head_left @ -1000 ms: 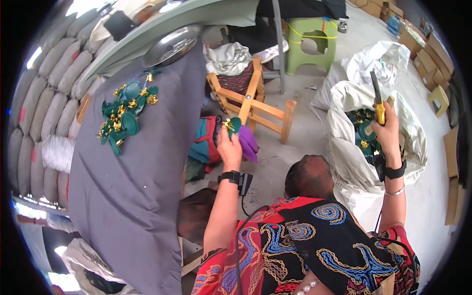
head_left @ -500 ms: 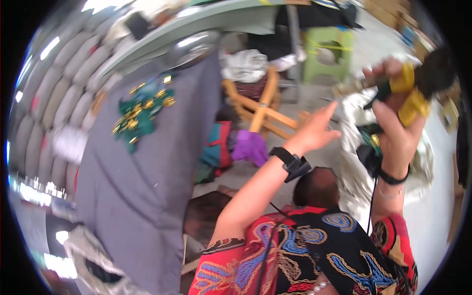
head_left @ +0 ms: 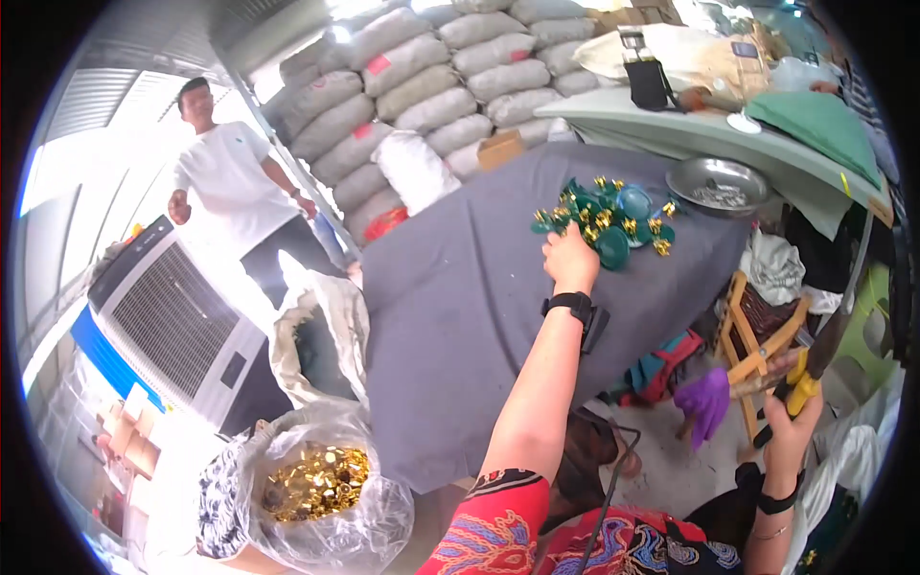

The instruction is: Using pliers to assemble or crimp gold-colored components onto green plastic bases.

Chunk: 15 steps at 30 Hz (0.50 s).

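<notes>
My left hand (head_left: 572,259) reaches over the grey-covered table (head_left: 450,326). Its bent fingers close on a green disc with a gold fitting at the near left edge of a pile of similar green and gold pieces (head_left: 610,247); the fingertips are partly hidden. A clear bluish round piece (head_left: 633,202) lies among them. Low at the right, off the table, my right hand (head_left: 791,431) is wrapped round a yellow-and-black hand tool (head_left: 803,391). The far end of that tool is hard to make out.
A metal bowl (head_left: 719,186) of small parts stands at the table's far right corner. Gold pieces fill a plastic-lined bag (head_left: 374,517) at the near left, beside an open white sack (head_left: 321,335). Behind it are an air cooler (head_left: 177,316) and a standing person (head_left: 225,177). A wooden stand (head_left: 757,355) is at right.
The view has swung left. My left hand has gone from the floor side at the right to the pile on the table. My right hand, still gripping the tool, is lower in the picture.
</notes>
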### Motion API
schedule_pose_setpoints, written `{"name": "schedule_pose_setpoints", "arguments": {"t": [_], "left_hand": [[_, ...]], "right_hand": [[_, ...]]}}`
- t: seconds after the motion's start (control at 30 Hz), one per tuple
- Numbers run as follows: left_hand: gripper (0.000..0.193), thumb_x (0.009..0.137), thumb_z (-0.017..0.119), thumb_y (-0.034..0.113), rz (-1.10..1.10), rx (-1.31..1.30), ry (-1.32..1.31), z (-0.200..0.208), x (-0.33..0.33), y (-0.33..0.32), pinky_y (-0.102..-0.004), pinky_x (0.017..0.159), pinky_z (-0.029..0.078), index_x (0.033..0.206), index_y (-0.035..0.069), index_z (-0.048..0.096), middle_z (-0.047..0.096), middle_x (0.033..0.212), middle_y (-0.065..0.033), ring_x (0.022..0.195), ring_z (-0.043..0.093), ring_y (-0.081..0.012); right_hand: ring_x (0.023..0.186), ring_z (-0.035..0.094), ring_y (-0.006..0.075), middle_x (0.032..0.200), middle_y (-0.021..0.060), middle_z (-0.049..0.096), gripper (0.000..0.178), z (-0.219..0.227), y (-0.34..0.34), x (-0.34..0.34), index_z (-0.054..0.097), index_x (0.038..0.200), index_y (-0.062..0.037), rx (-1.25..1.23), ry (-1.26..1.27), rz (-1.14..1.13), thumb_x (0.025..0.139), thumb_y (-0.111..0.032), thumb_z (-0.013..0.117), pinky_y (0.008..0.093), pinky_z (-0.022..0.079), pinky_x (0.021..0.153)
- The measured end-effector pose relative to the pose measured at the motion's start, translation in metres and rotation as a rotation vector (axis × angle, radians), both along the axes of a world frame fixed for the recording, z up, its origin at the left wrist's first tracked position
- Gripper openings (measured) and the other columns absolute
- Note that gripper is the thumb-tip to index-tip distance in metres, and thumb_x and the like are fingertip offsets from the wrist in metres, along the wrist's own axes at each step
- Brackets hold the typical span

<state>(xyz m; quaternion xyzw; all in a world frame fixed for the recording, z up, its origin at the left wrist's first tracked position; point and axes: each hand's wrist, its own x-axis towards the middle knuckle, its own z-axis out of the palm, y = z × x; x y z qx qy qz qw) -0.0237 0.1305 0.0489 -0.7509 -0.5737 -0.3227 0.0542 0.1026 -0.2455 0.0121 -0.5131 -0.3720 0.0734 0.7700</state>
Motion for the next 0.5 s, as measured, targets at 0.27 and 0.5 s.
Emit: {"name": "schedule_pose_setpoints", "arguments": {"t": [0.27,0.5], "left_hand": [[0.026,0.084,0.052,0.010,0.023,-0.057,-0.044,-0.003,-0.032,0.038,-0.0471,0.075,0.051,0.110,0.009,0.056,0.068,0.089,-0.0181,0.087,0.066,-0.0370],[0.021,0.086,0.054,0.014,0.071,-0.028,-0.054,0.007,-0.040,0.034,-0.0446,0.073,0.054,0.106,0.009,0.060,0.069,0.088,-0.0164,0.085,0.067,-0.0343]], "right_hand": [[0.101,0.052,0.0177,0.103,0.0054,0.052,0.049,-0.010,0.022,0.001,0.048,0.117,-0.0008,-0.022,-0.076,0.115,0.068,0.002,0.054,0.0325,0.039,0.095],[0.100,0.052,0.0179,0.103,0.0055,0.052,0.049,-0.014,0.024,0.007,0.048,0.117,-0.0008,-0.033,-0.054,0.091,0.069,0.002,0.055,0.0330,0.040,0.095]]}}
